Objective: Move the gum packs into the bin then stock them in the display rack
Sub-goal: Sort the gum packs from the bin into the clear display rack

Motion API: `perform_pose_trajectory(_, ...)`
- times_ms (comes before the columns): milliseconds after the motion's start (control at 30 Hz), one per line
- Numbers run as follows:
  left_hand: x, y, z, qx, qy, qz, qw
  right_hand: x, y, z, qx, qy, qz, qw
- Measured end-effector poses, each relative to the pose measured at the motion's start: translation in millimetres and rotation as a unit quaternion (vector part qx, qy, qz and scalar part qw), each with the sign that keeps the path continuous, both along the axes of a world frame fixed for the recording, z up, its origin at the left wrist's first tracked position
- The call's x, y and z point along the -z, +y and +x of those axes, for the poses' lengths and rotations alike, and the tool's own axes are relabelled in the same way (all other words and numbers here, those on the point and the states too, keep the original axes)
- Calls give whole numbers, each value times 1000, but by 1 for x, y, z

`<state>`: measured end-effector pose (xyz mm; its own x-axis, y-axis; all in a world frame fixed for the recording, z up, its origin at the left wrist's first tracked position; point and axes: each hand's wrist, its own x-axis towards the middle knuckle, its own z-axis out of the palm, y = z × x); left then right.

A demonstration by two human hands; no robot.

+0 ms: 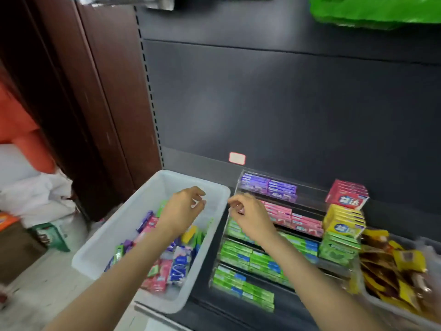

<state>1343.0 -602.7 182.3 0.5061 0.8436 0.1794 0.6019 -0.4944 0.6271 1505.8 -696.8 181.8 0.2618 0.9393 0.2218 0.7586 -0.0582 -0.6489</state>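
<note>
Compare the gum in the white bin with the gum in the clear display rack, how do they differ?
The gum packs in the bin lie jumbled at all angles; the gum packs in the display rack sit in neat rows. The bin's colours are mixed together, while the rack sorts them by tier: purple on top, pink below, green lowest. Both are slim, brightly coloured packs, and neither is held.

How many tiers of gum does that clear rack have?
5 in the clear rack: purple packs on top, pink packs next, then three tiers of green packs. The right hand may hide some.
</note>
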Motion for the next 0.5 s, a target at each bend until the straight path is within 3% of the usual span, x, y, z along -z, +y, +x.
perform_pose_trajectory(233,41,72,-160,-61,156,31,985,43,66,-128,-28,20,-77,996)
perform_pose_trajectory(400,49,97,-220,12,230,-57,972,74,97,-185,-29,6,-148,989)
perform_pose_trajectory(500,47,105,-231,57,202,-112,971,90,112,-202,-38,-2,-189,981)
